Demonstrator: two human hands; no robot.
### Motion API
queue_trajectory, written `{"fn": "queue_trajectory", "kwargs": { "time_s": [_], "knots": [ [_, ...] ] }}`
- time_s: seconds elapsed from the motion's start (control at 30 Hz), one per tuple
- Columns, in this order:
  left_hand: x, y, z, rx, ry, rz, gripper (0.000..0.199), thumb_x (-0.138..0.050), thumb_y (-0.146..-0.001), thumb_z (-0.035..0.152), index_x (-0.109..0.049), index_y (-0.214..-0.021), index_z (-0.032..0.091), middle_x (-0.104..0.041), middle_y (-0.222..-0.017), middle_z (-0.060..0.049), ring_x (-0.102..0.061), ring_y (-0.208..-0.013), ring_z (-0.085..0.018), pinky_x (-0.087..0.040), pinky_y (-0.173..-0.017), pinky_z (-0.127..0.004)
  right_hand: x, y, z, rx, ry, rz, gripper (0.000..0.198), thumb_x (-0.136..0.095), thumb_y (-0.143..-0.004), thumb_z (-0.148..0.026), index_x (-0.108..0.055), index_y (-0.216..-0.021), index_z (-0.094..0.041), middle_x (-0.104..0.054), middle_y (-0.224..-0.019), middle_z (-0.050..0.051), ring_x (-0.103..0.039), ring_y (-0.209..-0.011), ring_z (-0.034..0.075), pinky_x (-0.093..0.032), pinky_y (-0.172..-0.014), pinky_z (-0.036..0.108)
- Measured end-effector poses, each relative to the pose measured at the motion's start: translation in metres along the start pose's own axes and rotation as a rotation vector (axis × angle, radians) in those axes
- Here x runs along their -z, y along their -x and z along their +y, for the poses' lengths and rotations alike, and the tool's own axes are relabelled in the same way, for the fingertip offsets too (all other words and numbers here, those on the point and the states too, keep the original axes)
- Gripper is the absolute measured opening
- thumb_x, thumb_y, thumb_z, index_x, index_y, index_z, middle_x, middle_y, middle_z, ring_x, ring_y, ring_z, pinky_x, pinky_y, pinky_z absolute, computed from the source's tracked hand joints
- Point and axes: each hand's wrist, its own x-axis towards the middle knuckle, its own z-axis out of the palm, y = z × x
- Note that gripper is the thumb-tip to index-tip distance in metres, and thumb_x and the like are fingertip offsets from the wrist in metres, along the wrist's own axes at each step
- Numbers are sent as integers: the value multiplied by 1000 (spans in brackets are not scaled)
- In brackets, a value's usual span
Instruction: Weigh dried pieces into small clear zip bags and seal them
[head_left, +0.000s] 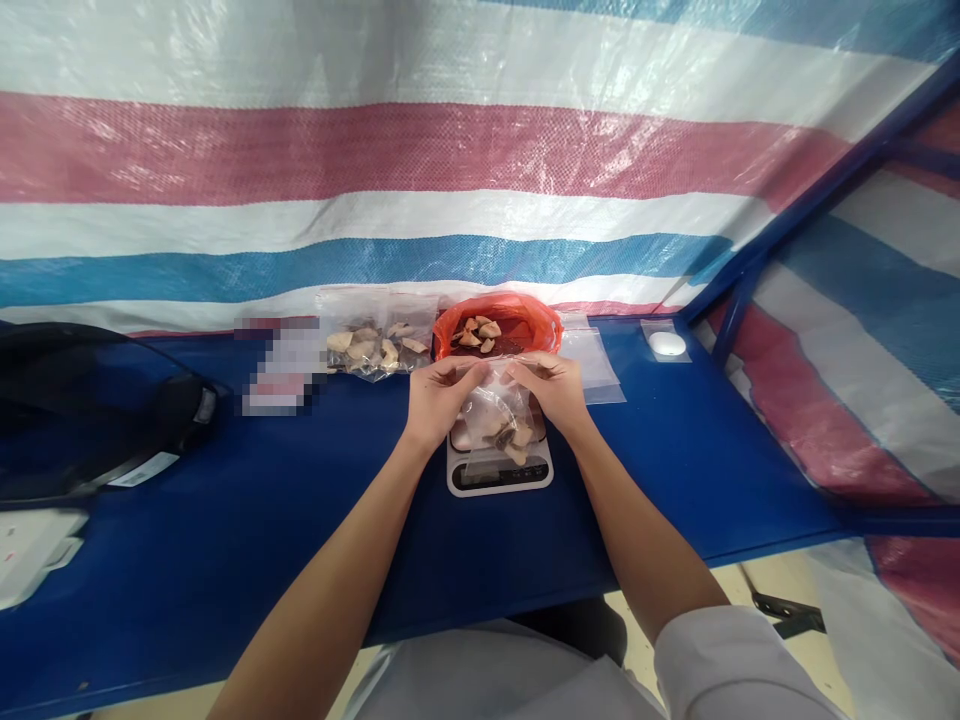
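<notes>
Both hands pinch the top edge of a clear zip bag, which hangs between them with a few dried tan and brown slices in its lower part. My left hand grips the bag's left corner, thumb pointing inward. At the right corner, my right hand mirrors it. Below the bag lies a white kitchen scale, its dark display partly covered by the bag. Just beyond my fingers an open red plastic bag holds more of the dried slices.
Filled clear bags lie left of the red bag, beside a blurred paper. Flat unfilled zip bags lie to the right, then a small white case. A black bag and white box occupy the blue table's left end.
</notes>
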Motion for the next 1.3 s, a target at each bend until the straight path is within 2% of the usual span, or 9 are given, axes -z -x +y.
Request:
{"fn": "queue_trajectory", "kwargs": {
  "time_s": [0.2,0.4,0.67,0.77,0.97,1.3],
  "knots": [
    [4,-7,-9,-79,31,5,22,-82,-74,39,-78,-75,18,-75,-73,-3,-65,-68,-15,-52,-66,-26,7,-3,-1,-42,-50,-4,32,-82,-70,-53,-76,-76,-22,-75,-70,1,-65,-58,15,-58,-56,30],
    [5,-6,-8,-38,29,-63,24,-85,-73,42,-80,-79,19,-76,-77,-3,-67,-72,-16,-52,-71,-27,5,-3,-4,32,-12,-25,31,-79,-74,-52,-77,-69,-22,-74,-68,2,-69,-65,18,-61,-64,34],
    [4,-5,-5,-13,44,-56,26,-87,-68,40,-79,-77,17,-76,-72,-4,-66,-66,-16,-53,-68,-27,7,-2,-4,-36,-6,-88,33,-80,-72,-54,-78,-73,-21,-74,-70,2,-67,-62,16,-61,-61,33],
    [4,-6,-4,-2,58,-46,26,-89,-65,39,-79,-75,17,-75,-69,-4,-66,-64,-16,-53,-67,-27,9,-2,-4,-64,-45,-75,34,-81,-70,-54,-78,-75,-21,-74,-71,1,-67,-62,16,-62,-61,33],
    [3,-6,-1,54,38,-57,35,-91,-61,44,-80,-79,16,-76,-71,-6,-69,-66,-19,-56,-69,-32,6,-1,-5,-34,-22,-24,33,-80,-70,-54,-78,-71,-21,-73,-67,1,-67,-62,17,-64,-63,34],
    [3,-7,-1,25,16,-57,29,-90,-62,39,-82,-79,17,-77,-72,-6,-70,-66,-20,-57,-69,-32,2,0,-6,-65,-72,-42,28,-81,-70,-49,-76,-76,-21,-74,-69,0,-66,-59,15,-61,-57,29]
  ]
}}
